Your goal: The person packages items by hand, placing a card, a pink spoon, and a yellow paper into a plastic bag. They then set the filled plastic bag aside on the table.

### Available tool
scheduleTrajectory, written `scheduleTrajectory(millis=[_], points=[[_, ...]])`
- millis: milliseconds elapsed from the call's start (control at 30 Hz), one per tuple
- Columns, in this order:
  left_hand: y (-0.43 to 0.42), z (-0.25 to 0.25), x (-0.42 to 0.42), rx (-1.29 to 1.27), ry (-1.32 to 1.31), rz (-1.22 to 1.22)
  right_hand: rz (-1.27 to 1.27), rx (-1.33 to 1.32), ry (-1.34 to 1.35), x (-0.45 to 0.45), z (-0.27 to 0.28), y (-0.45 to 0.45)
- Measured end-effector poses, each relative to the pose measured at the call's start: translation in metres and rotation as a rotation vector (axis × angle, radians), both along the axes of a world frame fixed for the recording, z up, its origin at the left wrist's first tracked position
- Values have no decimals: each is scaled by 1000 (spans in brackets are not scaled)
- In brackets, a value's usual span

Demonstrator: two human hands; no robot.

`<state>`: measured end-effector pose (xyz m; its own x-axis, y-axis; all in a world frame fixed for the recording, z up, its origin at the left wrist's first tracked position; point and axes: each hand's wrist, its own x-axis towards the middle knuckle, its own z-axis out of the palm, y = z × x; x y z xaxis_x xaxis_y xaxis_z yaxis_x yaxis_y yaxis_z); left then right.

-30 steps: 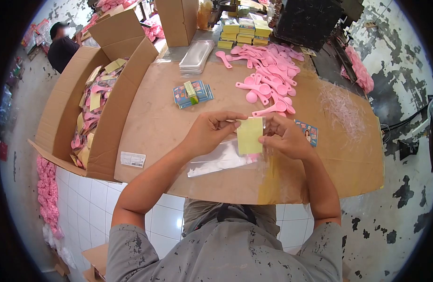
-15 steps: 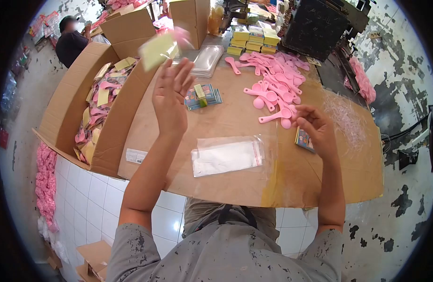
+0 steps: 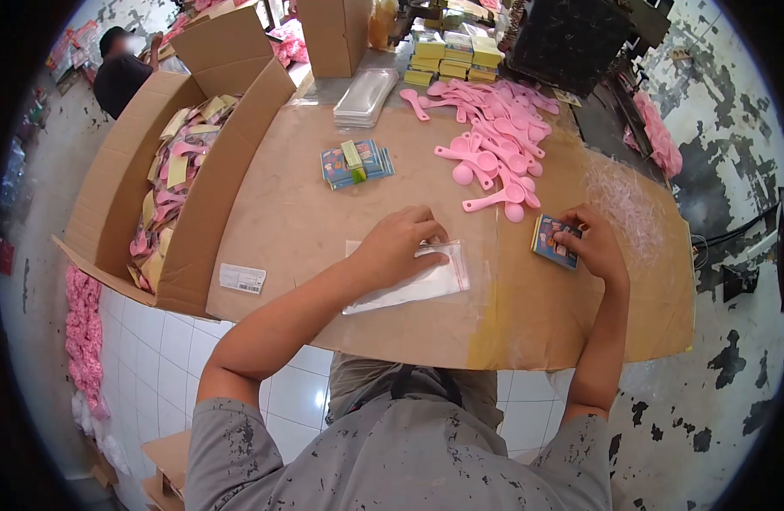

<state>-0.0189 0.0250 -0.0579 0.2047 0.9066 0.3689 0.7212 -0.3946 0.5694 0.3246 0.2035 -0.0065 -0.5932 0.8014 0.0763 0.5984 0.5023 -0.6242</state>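
Observation:
My left hand rests on the stack of clear plastic bags near the front of the cardboard-covered table, fingers bent over the upper edge; whether it pinches a bag is hidden. At the right, my right hand has its thumb and fingers on a small stack of blue printed cards. Pink scoops lie in a heap beyond and between the hands. Further back, a banded bundle of blue cards sits left of the scoops.
An open carton of packed scoops stands at the left. Clear trays, yellow card stacks and a black machine are at the back. Plastic shreds lie right. A person is at the far left.
The yellow card and pink item have left my left hand, which has come down from near the carton onto the bags. My right hand has moved down onto the blue cards.

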Motion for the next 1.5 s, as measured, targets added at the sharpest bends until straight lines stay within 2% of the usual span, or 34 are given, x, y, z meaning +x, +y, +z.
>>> scheduleTrajectory(millis=[100,200,300,400,500,600,700,800,900,1000,1100,1200,1300,1400,1500], points=[[0,3,0,-174,-216,60,-58,-97,83,4,-6,7],[-1,8,4,-296,-362,121,-117,-27,50,3,0,3],[1,3,3,-202,-316,114,37,291,119,4,0,4],[2,-1,0,-79,-269,81,-19,78,257,-7,7,-11],[-1,13,2,-175,-334,110,-37,-306,680,-43,5,-45],[-2,18,2,-316,-508,100,201,-393,554,-54,-13,-53],[-2,18,2,-402,-623,91,540,-13,411,-69,-12,-59],[0,12,1,-384,-456,145,585,-45,395,-82,-12,-79],[-1,22,2,-392,-354,174,592,-136,209,-86,-15,-86],[1,16,-1,-179,-480,172,597,-140,202,-87,-17,-85],[7,18,-15,-256,-898,57,583,-219,240,-86,-13,-87],[2,34,-23,-342,-997,61,583,-61,358,-81,-15,-70],[0,36,-17,-391,-993,7,267,-371,735,-89,-11,-80],[-2,31,-7,-428,-903,18,227,-310,784,-87,-15,-73],[-5,32,1,-438,-963,10,233,-267,705,-84,-15,-74]])
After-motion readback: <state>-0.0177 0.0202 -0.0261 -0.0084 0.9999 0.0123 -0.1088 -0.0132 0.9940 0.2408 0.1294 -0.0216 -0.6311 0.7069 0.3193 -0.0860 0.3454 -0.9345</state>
